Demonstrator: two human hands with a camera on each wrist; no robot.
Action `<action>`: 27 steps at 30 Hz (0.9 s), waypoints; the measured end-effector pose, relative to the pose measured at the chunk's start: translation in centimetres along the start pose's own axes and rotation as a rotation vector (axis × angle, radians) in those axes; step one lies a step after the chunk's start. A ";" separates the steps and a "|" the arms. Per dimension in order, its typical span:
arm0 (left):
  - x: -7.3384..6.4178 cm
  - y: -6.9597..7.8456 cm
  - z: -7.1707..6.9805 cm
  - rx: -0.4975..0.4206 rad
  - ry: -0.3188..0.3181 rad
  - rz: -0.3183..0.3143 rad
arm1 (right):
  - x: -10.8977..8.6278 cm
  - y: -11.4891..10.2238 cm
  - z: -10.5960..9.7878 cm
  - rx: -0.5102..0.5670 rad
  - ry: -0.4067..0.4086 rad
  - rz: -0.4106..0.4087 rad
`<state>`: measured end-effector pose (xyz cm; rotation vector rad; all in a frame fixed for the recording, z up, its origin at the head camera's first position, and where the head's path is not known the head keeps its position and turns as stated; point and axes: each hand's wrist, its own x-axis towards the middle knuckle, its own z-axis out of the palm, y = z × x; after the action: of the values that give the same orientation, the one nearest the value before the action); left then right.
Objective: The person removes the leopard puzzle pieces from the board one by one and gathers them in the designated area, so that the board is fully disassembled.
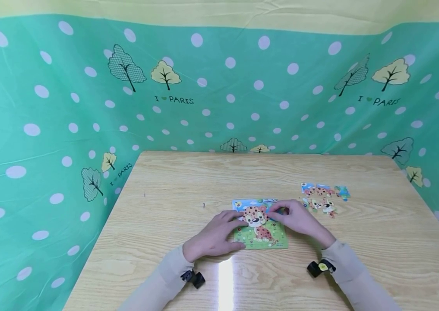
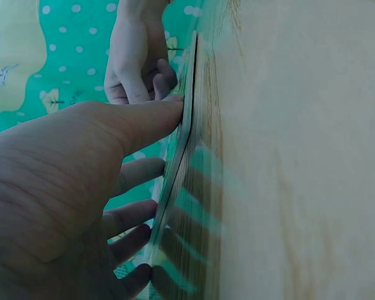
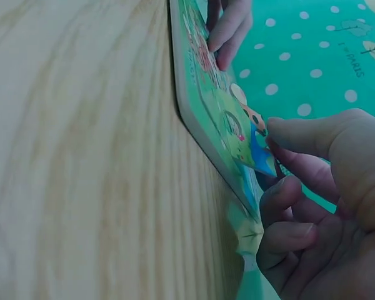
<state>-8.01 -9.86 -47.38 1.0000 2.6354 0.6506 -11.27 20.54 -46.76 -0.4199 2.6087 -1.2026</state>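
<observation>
A jigsaw puzzle board (image 1: 277, 242) with a spotted leopard cub picture on blue and green lies flat on the wooden table. At its left side is my left hand (image 1: 217, 233), fingers spread and fairly straight; the thumb touches the lower left edge and the fingertips reach onto the picture. My right hand (image 1: 295, 216) is over the board's upper right part. Between its thumb and index finger it pinches a puzzle piece (image 3: 260, 150) printed in blue, green and spotted orange, tilted up from the board. The other fingers curl loosely beneath.
Several loose puzzle pieces (image 1: 322, 206) lie on the table to the right of the board, behind the right hand. The wooden table (image 1: 172, 181) ends at a green dotted curtain (image 1: 219, 108) at the back and sides. A bright light reflection lies in front of the board.
</observation>
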 end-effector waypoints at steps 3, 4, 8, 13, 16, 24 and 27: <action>0.0 -0.1 0.1 0.004 0.003 0.004 | 0.0 0.2 -0.1 0.021 -0.004 0.014; 0.0 -0.1 0.1 0.005 0.003 0.004 | 0.0 0.2 -0.2 0.031 -0.005 0.023; -0.1 -0.1 0.2 -0.004 0.000 0.006 | 0.0 0.2 -0.4 0.057 -0.018 0.041; 0.0 -0.1 0.2 -0.005 0.004 0.008 | 0.1 0.1 -0.4 0.085 -0.066 0.032; 0.0 -0.1 0.2 -0.010 0.009 0.017 | 0.1 0.1 -0.4 0.101 -0.099 0.018; -0.1 0.0 0.0 -0.011 -0.004 0.073 | 0.3 0.4 -0.3 0.126 -0.085 0.008; -0.2 0.0 -0.1 -0.012 -0.009 0.080 | 0.3 0.6 -0.2 0.127 -0.073 0.020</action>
<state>-7.95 -10.01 -47.26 1.1076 2.5917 0.6769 -11.72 20.93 -47.10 -0.4036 2.4526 -1.3122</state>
